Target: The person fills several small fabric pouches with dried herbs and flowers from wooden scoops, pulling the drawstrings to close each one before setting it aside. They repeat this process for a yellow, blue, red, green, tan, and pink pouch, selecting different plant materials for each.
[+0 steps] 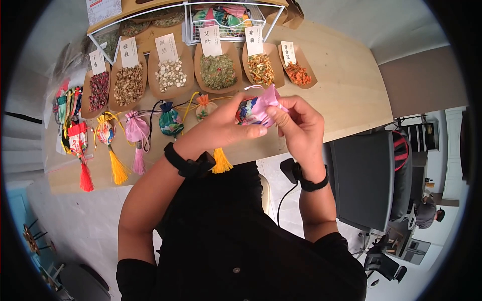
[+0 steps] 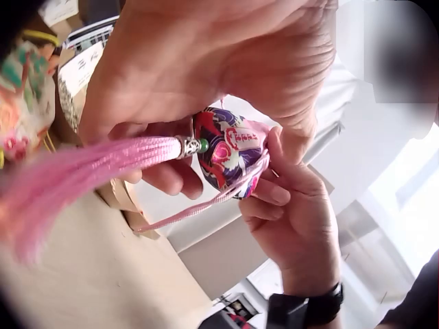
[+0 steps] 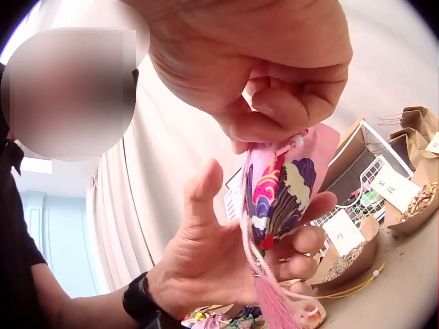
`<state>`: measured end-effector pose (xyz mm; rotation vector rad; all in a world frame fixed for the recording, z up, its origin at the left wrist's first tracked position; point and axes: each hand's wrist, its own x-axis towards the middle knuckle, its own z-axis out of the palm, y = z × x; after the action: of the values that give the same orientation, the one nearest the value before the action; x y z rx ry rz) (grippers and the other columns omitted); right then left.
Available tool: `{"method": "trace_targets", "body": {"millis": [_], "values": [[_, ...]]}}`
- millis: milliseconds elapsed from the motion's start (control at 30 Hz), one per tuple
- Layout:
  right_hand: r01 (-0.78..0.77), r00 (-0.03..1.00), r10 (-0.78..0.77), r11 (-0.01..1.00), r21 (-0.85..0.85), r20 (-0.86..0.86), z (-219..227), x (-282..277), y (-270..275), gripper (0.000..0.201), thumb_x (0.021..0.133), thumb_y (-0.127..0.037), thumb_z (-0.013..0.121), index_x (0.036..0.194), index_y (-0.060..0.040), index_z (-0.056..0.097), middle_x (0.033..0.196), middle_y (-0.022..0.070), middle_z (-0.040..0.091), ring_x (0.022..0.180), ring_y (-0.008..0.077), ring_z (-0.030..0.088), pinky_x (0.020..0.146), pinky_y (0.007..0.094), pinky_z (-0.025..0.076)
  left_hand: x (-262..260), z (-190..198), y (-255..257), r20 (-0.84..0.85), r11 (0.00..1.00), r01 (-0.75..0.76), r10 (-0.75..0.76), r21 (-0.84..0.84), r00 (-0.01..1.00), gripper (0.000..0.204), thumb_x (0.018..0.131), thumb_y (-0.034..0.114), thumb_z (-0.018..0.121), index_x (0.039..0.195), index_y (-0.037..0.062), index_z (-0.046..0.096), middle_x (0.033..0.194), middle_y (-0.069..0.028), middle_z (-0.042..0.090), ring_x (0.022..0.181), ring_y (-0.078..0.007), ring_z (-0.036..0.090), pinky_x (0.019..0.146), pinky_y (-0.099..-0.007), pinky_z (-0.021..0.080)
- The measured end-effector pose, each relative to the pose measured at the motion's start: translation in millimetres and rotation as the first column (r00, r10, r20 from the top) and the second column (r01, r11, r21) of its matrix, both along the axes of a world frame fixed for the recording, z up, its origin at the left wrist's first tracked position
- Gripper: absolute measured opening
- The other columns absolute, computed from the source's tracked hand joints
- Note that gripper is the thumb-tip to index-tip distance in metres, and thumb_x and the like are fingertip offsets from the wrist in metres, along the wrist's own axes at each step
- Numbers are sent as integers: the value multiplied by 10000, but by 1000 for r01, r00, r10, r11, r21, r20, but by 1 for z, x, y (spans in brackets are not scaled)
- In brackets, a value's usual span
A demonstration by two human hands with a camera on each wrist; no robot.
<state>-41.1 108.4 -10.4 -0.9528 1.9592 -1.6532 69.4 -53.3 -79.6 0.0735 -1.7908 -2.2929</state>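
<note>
A small pink drawstring pouch (image 1: 261, 108) with a blue, white and red pattern is held between both hands over the table's front edge. My left hand (image 1: 226, 125) supports its body, fingers curled behind it in the right wrist view. With thumb and fingers, my right hand (image 1: 304, 120) pinches the plain pink top of the pouch. A pink tassel (image 2: 103, 161) hangs from its bottom by a green bead (image 2: 204, 145) and a silver cap. The pink drawcord (image 3: 245, 226) dangles alongside the patterned cloth (image 3: 281, 195). What lies inside the pouch is hidden.
Paper trays of dried herbs (image 1: 218, 70) with labels line the table (image 1: 341, 75), orange flowers (image 1: 298, 74) rightmost. Finished-looking pouches lie left: yellow-tasselled (image 1: 105, 131), pink (image 1: 136, 126), green (image 1: 171, 120). A white wire basket (image 1: 228, 32) stands behind. A black chair (image 1: 361, 175) stands right.
</note>
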Motion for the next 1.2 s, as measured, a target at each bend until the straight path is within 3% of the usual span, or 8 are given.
{"method": "trace_targets", "body": {"millis": [100, 267, 400, 500, 700, 867, 967, 1200], "values": [[5, 999, -4, 1000, -24, 38, -1, -20, -11, 161, 979, -132, 774, 1048, 9, 736, 766, -19, 668, 638, 20, 524, 551, 205, 417, -9, 22, -3, 169, 987, 114, -133, 116, 977, 644, 941, 349, 779, 1447, 39, 528, 1108, -19, 663, 898, -67, 612, 634, -239, 478], [32, 999, -30, 996, -80, 32, -5, -52, -31, 171, 989, -157, 763, 1034, 5, 734, 759, -9, 680, 606, 33, 534, 533, 211, 416, -34, 25, -4, 308, 994, -48, 15, 100, 951, 291, 969, 338, 670, 1044, 57, 688, 838, 6, 633, 708, -69, 533, 625, -243, 435], [48, 996, -39, 991, -122, 75, -7, -71, -44, 178, 999, -158, 748, 1019, 17, 724, 763, 7, 693, 588, 41, 546, 516, 217, 417, -48, 42, -17, 470, 1000, -23, 22, -4, 883, 289, 997, 362, 573, 970, 95, 679, 749, 25, 556, 644, -83, 502, 560, -272, 415], [78, 994, -68, 990, -117, 90, -16, -89, -55, 186, 999, -165, 748, 1002, 19, 720, 757, 9, 691, 575, 42, 544, 504, 218, 413, -56, 57, -17, 475, 972, -79, 179, -223, 862, 312, 1005, 364, 559, 932, 86, 679, 723, 41, 527, 616, -78, 473, 544, -286, 393], [108, 981, -99, 993, -44, 167, -45, -124, -77, 193, 990, -218, 764, 932, -43, 705, 706, -33, 628, 554, 43, 522, 496, 216, 373, -99, 30, -59, 380, 895, -162, 333, -416, 863, 492, 993, 431, 588, 920, -45, 688, 775, -45, 624, 740, -133, 553, 668, -344, 458], [154, 916, -176, 984, 89, 362, -53, -140, -91, 200, 1002, -245, 736, 915, -74, 681, 717, -40, 607, 571, 52, 513, 509, 215, 374, -133, 31, -78, 296, 731, -160, 453, -663, 841, 620, 962, 532, 534, 1035, -52, 730, 956, -221, 754, 936, -390, 719, 853, -414, 525], [142, 880, -164, 986, 82, 445, -62, -150, -96, 181, 989, -180, 722, 910, -27, 668, 709, 6, 613, 544, 77, 525, 468, 233, 404, -140, 51, -77, 333, 705, -65, 411, -706, 849, 601, 964, 521, 496, 1052, -17, 749, 966, -205, 761, 954, -413, 715, 882, -438, 524], [115, 864, -166, 984, 135, 475, -69, -165, -98, 199, 1000, -175, 667, 885, -15, 645, 727, 25, 601, 540, 94, 501, 439, 249, 377, -179, 46, -87, 212, 453, 22, 373, -891, 903, 550, 972, 469, 465, 1026, -6, 736, 989, -221, 748, 973, -416, 705, 885, -481, 520]]}}
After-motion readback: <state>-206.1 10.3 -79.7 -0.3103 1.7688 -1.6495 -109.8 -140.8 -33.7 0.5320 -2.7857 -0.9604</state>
